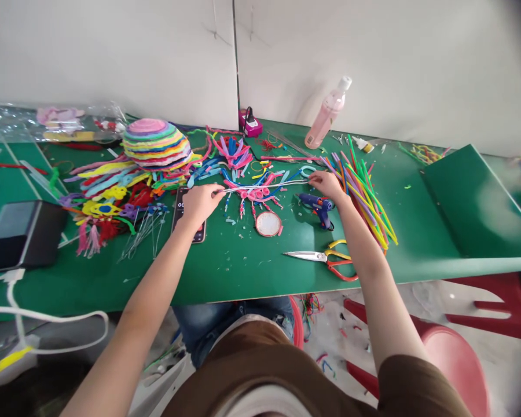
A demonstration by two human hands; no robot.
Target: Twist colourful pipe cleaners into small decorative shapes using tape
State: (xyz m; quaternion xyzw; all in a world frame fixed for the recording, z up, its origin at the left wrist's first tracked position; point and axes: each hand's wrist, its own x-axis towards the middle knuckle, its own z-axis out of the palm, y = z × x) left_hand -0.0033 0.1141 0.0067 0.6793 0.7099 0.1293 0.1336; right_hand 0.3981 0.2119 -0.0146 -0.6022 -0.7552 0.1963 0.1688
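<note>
A thin white-and-grey cord [264, 186] is stretched nearly straight between my two hands, above the green table. My left hand [202, 204] pinches one end over a phone [200, 233] that it partly covers. At the other end, my right hand [326, 184] has its fingers closed on the cord. Pink and blue pipe-cleaner pieces [263, 194] with beaded strands lie beneath it. Nearer me is a small round disc [268, 224] with a pinkish rim. A blue glue gun [316, 204] rests beside my right wrist, and scissors [315, 255] lie below my right forearm.
A striped rainbow-coloured hat-like piece [156, 145] sits among colourful pipe-cleaner shapes at left. Long pipe cleaners [369, 197] fan out at right. A pink bottle [327, 114] stands near the wall. A dark box-shaped device [24, 234] and white cable [61, 317] are at far left.
</note>
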